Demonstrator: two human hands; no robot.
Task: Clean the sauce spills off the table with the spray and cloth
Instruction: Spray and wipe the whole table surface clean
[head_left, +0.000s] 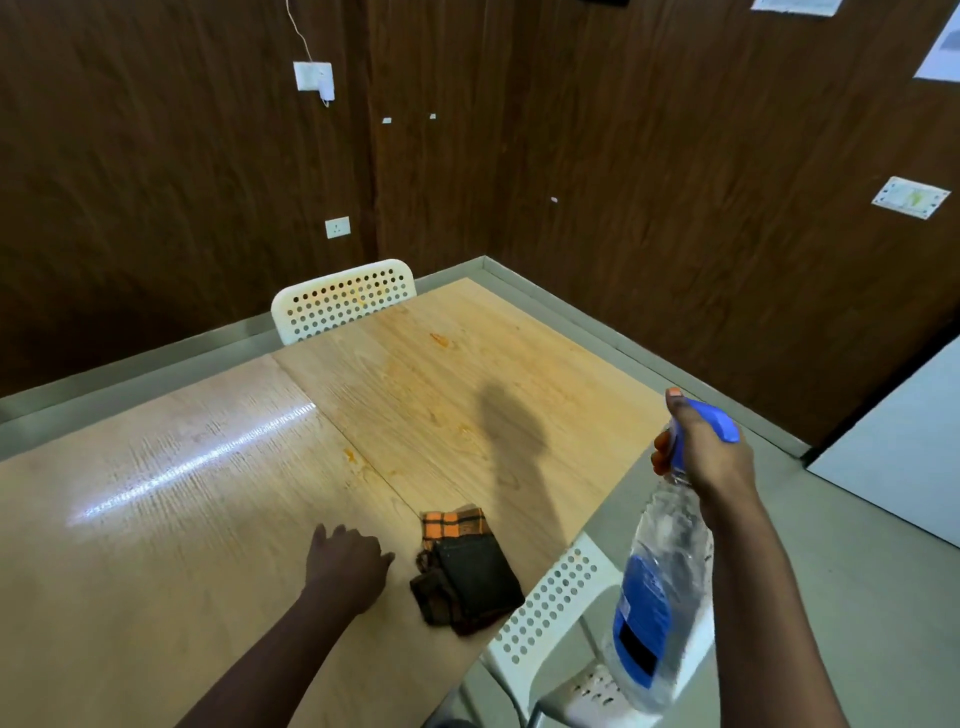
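Dim room, lit from overhead. A white glare streak crosses the left half of the bench (218, 519); my arm's soft shadow (511, 421) falls right of centre. Wide-angle bending at the edges; mild blur throughout.

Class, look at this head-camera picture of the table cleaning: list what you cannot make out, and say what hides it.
- Spray bottle trigger and nozzle: head view, wrapped by the right hand.
- Bottle label text: blurred, too small.
- Folded cloth: its underside and inner folds hidden by its own layers.
- Table: near and left parts cut off by the frame edge.
- Left hand: palm faces down, so contact with the table is unclear.
- Wall papers: print too small.
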